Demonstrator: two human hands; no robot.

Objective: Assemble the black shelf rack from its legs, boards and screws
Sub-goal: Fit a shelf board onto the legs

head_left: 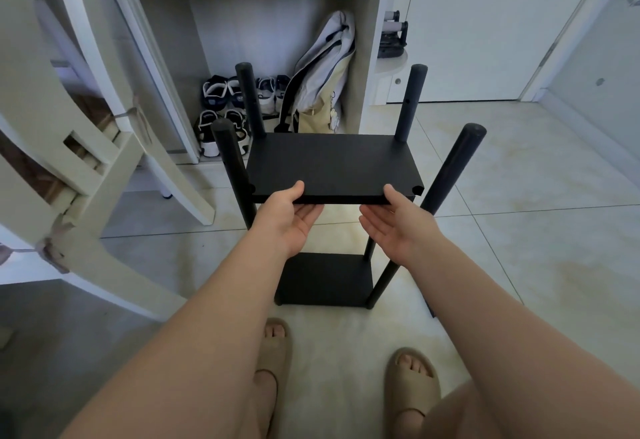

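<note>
Off on the left a white chair (86,147) leans into view, and just right of it stands the near-left leg (225,158), with the board's corner tucked against it. Now the left hand (291,217): thumb on top of the board (332,165), fingers flat underneath, pinching the near edge. The board sits level, partway up between the four legs, well above the lower board (325,279) down on the floor (519,230). Over to the right hand (391,220), and it's the same hold, thumb on top and fingers below, near the right corner. That corner notch (417,191) looks just shy of the near-right leg (457,165), which leans outward in this view. Handling-wise, this looks like a thin, stiff, light panel. It shouldn't flex, but the smooth black finish could slide in a loose pinch. Best purchase, I'd say, is right here along the front edge, hands spread toward the corners, so each notch can be steered onto its leg and the board kept level.
</note>
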